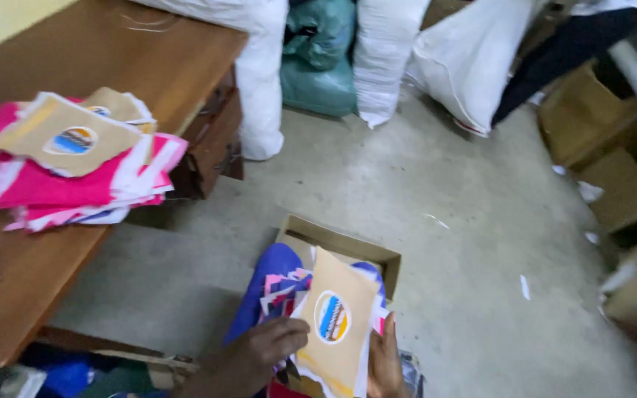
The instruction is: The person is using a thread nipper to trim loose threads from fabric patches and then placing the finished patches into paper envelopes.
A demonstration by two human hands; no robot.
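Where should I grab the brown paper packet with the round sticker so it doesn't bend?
Probably by its long side edges, as both hands do now: left hand from the left, right hand from the right. The brown packet is flat, thin and stands tilted upright, so pinching both edges supports it.

White sacks (385,59) and a teal sack (318,81) stand beyond the wooden table (149,59).

left hand (259,350) fingers curled (gripping), right hand (383,365) upright, fingers straight
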